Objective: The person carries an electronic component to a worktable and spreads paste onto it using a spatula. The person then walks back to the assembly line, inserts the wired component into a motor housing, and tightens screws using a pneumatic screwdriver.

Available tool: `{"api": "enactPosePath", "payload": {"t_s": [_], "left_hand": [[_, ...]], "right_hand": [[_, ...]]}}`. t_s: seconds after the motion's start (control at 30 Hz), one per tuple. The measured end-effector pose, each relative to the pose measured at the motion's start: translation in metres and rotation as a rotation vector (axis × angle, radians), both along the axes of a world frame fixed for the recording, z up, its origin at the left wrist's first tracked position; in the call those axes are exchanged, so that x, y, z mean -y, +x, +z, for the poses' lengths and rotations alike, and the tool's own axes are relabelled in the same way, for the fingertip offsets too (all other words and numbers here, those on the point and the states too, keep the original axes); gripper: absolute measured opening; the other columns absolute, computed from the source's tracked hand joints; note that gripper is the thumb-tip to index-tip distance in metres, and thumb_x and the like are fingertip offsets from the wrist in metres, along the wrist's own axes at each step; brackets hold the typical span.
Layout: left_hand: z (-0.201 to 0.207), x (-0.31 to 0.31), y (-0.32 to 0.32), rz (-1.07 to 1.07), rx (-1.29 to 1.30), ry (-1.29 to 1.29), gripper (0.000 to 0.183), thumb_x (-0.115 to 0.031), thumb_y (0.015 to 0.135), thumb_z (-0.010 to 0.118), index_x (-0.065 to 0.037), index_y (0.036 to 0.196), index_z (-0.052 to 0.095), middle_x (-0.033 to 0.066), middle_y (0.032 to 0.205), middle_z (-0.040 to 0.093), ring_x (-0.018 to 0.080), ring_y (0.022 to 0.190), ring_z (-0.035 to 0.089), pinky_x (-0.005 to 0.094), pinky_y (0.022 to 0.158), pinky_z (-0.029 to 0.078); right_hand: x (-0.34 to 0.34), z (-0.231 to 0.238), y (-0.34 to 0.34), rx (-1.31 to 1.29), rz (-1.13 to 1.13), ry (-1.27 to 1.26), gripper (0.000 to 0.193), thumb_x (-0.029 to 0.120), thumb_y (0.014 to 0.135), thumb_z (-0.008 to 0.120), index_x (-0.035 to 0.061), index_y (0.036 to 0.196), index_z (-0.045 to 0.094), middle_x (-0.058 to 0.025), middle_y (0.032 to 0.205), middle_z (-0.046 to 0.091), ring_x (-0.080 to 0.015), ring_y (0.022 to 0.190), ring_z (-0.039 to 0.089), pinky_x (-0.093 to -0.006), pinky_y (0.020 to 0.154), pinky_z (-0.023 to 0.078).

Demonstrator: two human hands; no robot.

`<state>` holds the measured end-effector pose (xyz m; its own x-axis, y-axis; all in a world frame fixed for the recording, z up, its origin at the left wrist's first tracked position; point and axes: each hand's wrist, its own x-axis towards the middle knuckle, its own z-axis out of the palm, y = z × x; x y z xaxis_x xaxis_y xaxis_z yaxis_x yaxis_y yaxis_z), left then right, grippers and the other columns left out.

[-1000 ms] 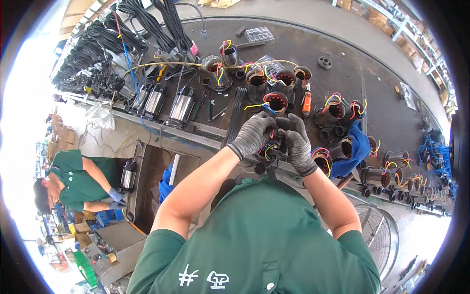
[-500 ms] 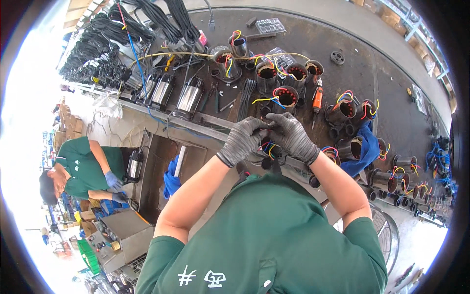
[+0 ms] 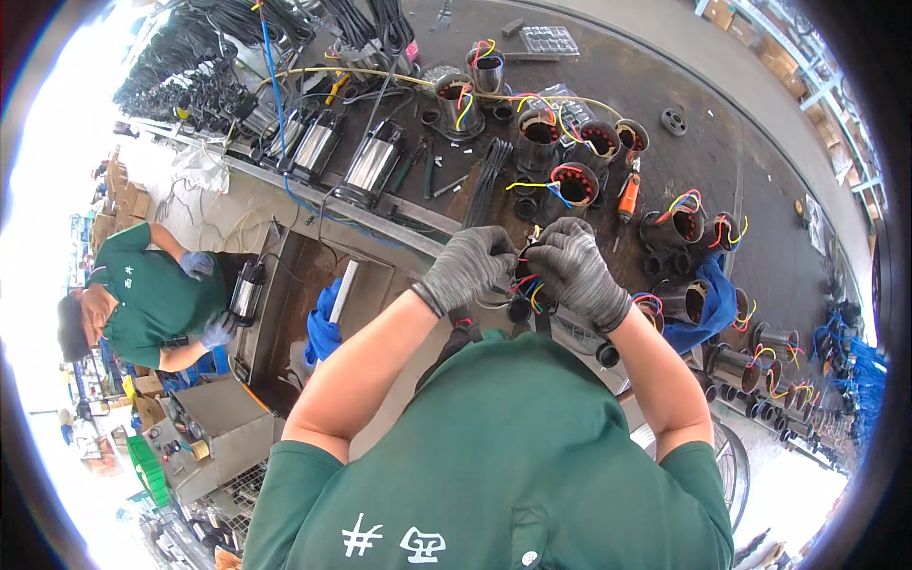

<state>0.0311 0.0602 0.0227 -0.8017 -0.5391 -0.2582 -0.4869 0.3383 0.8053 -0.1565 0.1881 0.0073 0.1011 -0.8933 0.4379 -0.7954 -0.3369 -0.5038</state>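
Note:
My left hand point(image 3: 469, 267), in a grey knit glove, has its fingertips pinched together at the front edge of the bench. My right hand point(image 3: 579, 273), gloved alike, is closed the same way just beside it. A small dark piece lies between the two sets of fingertips, too hidden to name. Red, yellow and blue wires point(image 3: 535, 294) show below and between the hands, above a dark round fitting point(image 3: 519, 311). Nearest beyond the hands stands an open metal motor housing point(image 3: 573, 187) with coloured leads.
More motor housings point(image 3: 539, 138) stand behind. An orange screwdriver point(image 3: 628, 197) lies to their right, near a blue cloth point(image 3: 708, 309). Finished-looking pumps point(image 3: 372, 163) and coiled black cables point(image 3: 380, 24) are on the left. A co-worker point(image 3: 166, 294) handles a pump point(image 3: 248, 293) at far left.
My fingertips have drawn slightly apart, showing more of the dark piece and wires. The view has shifted a little. The co-worker's hands have moved, one now against the pump.

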Motion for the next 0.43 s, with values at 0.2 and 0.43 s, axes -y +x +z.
{"api": "enactPosePath", "payload": {"t_s": [0.2, 0.43], "left_hand": [[0.006, 0.001, 0.024, 0.261, -0.150, -0.334, 0.017, -0.012, 0.085, 0.070, -0.001, 0.098, 0.068, 0.0158, 0.082, 0.067, 0.0300, 0.081, 0.067, 0.0408, 0.078, 0.054], [-0.001, -0.038, 0.015, -0.158, 0.006, -0.311, 0.059, -0.037, 0.075, 0.084, -0.008, 0.122, 0.066, 0.0205, 0.116, 0.062, 0.0380, 0.113, 0.061, 0.0456, 0.100, 0.050]], "right_hand": [[-0.008, -0.020, -0.011, 0.441, -0.138, 0.078, 0.020, 0.010, 0.085, 0.074, 0.0031, 0.102, 0.068, -0.0131, 0.095, 0.067, -0.0332, 0.092, 0.065, -0.0407, 0.082, 0.054], [-0.008, -0.019, -0.012, 0.451, -0.106, 0.152, 0.017, 0.012, 0.090, 0.072, 0.0034, 0.103, 0.067, -0.0142, 0.102, 0.067, -0.0301, 0.095, 0.067, -0.0404, 0.084, 0.055]]}}
